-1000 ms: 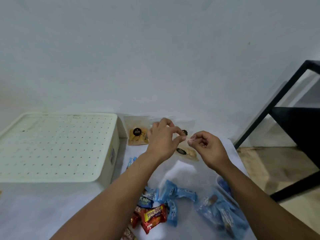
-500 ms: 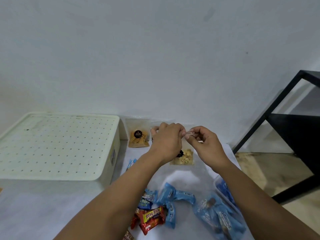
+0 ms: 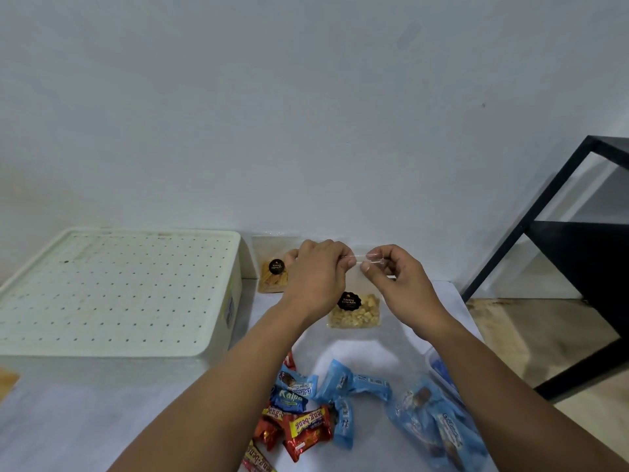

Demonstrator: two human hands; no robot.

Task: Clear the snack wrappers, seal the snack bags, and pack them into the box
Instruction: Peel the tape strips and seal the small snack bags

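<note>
Head view: left hand (image 3: 316,277) and right hand (image 3: 398,277) pinch the nut bag (image 3: 355,310) by its top strip above the bench (image 3: 102,420); thin, light, slippery plastic, best held along that seal.

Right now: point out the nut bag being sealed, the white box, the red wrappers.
nut bag (image 3: 354,313), head view, nut-filled lower part.
white box (image 3: 112,287), head view, perforated lid.
red wrappers (image 3: 306,430), head view, middle of the front wrapper.
</note>
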